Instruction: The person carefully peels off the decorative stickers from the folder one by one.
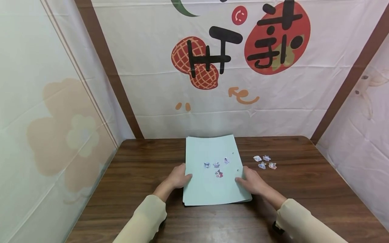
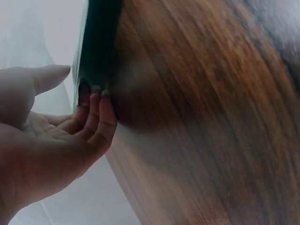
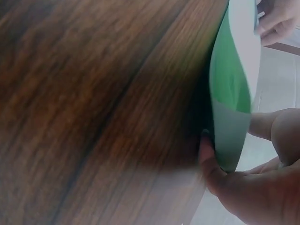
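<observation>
A pale green folder (image 1: 206, 190) lies upright to me on the wooden table, with several small cartoon stickers (image 1: 219, 173) on its cover. My left hand (image 1: 178, 176) grips its left edge, thumb over the top, and the left wrist view shows the fingers tucked under its dark underside (image 2: 101, 42). At the opposite edge my right hand (image 1: 253, 181) holds on with the thumb above and fingers below. In the right wrist view the folder's side (image 3: 229, 136) bulges apart between its layers, showing brighter green inside.
Several more small stickers (image 1: 262, 165) lie on the table (image 1: 146, 158) to the right of the folder. A printed white cloth (image 1: 152, 111) hangs behind the far table edge, and other cloths hang at both sides.
</observation>
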